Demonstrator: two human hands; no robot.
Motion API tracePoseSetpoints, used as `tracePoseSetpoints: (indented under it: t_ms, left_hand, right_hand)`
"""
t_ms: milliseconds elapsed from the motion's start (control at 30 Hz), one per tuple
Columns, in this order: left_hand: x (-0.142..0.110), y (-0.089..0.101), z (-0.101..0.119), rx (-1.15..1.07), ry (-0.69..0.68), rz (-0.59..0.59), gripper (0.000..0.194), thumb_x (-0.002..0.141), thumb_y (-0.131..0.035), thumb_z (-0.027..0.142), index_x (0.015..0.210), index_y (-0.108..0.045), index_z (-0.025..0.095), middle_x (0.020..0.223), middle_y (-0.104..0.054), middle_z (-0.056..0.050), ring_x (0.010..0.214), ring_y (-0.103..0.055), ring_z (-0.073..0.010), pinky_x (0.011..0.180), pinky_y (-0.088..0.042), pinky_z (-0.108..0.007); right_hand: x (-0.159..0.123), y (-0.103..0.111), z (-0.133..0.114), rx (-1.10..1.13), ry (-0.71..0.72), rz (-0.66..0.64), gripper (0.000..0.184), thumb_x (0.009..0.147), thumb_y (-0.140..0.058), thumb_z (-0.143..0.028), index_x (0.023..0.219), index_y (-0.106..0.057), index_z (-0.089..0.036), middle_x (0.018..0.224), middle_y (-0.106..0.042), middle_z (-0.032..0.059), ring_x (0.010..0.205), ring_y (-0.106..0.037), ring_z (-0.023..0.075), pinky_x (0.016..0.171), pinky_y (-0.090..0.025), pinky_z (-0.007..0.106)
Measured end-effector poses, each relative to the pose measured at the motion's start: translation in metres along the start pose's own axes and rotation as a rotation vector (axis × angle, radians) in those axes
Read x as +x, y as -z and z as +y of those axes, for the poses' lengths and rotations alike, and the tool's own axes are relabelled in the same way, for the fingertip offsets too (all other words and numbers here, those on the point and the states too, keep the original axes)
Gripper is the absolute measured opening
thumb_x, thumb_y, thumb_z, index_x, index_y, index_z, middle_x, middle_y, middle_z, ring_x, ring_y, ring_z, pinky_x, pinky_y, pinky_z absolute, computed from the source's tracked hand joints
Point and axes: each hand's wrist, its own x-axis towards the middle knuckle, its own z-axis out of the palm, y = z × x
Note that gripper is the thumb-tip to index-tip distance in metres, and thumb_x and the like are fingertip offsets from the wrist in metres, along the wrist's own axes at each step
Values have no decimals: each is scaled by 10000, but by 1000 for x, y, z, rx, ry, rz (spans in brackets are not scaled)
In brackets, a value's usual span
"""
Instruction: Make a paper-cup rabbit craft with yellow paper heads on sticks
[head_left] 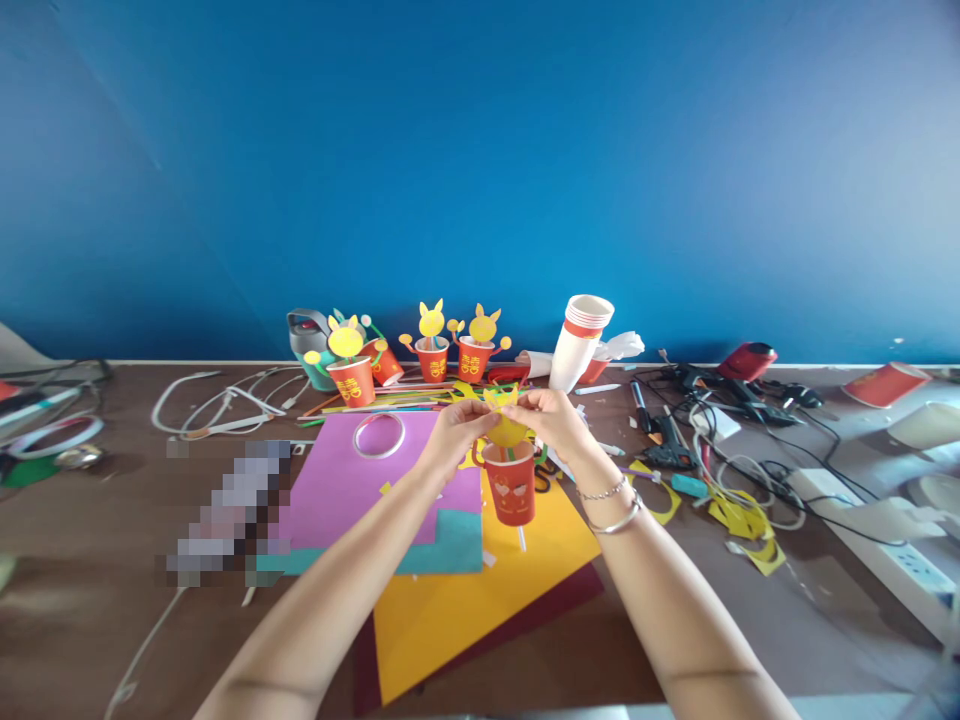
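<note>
Near: flat orange-yellow paper sheet (465, 625) on the brown worktop (97, 540). Next, a red paper cup with a printed front (511, 492), mouth up, long axis roughly upright; cannot tell whether its base touches the sheet. Directly above the cup's mouth, a round yellow paper head with pointed ears (508, 431), pinched at opposite edges by the left hand (457, 436) and right hand (556, 420); neither is clearly nearer. Cup lies below and between both. Far: three red paper cups bearing similar heads (352, 383), near the blue wall (480, 180).
</note>
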Motion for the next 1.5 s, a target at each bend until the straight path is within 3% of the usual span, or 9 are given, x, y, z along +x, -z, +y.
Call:
tracePoseSetpoints:
  t_ms: [667, 900, 1067, 1200, 1367, 1500]
  left_hand:
    - [-2, -1, 0, 6, -48, 16, 305, 557, -819, 364, 681, -654, 139, 590, -613, 7, 556, -543, -96, 555, -417, -212]
    - [1, 3, -1, 17, -29, 54, 326, 555, -818, 374, 667, -614, 145, 577, -592, 22, 493, -500, -73, 476, -356, -191]
    - [2, 4, -1, -24, -41, 34, 333, 566, -818, 392, 664, -607, 154, 594, -607, 17, 522, -539, -83, 506, -400, -192]
    - [2, 4, 2, -55, -35, 22, 390, 570, -830, 398, 818, -642, 163, 717, -662, -4, 615, -601, -106, 565, -445, -201]
    - [3, 8, 3, -86, 59, -100, 514, 625, -795, 483, 1005, -640, 173, 849, -697, -51, 689, -643, -137, 600, -461, -225]
    - [-1, 8, 6, -83, 88, -252, 580, 550, -857, 417, 1037, -642, 187, 901, -706, -57, 790, -662, -173, 670, -470, -241]
  right_hand:
    - [1, 1, 1, 98, -48, -16, 378, 593, -781, -506, 610, -684, -141, 536, -584, -5, 529, -513, 124, 494, -390, 249]
    - [1, 11, 1, 111, -78, -60, 303, 656, -772, -407, 838, -738, -167, 802, -721, 50, 731, -636, 176, 620, -490, 264]
    - [6, 13, 14, 143, -111, -110, 191, 640, -764, -300, 759, -697, -167, 693, -692, 21, 631, -614, 143, 564, -472, 245]
    - [8, 12, 15, 159, -133, -88, 151, 649, -743, -288, 735, -685, -179, 640, -660, 2, 576, -576, 125, 533, -456, 245]
    - [7, 14, 7, 251, -139, -15, 192, 605, -769, -305, 704, -674, -171, 688, -672, 19, 663, -611, 149, 614, -482, 265]
    - [7, 16, 6, 324, -106, 50, 241, 618, -768, -357, 750, -685, -174, 765, -697, 33, 735, -631, 164, 659, -488, 268]
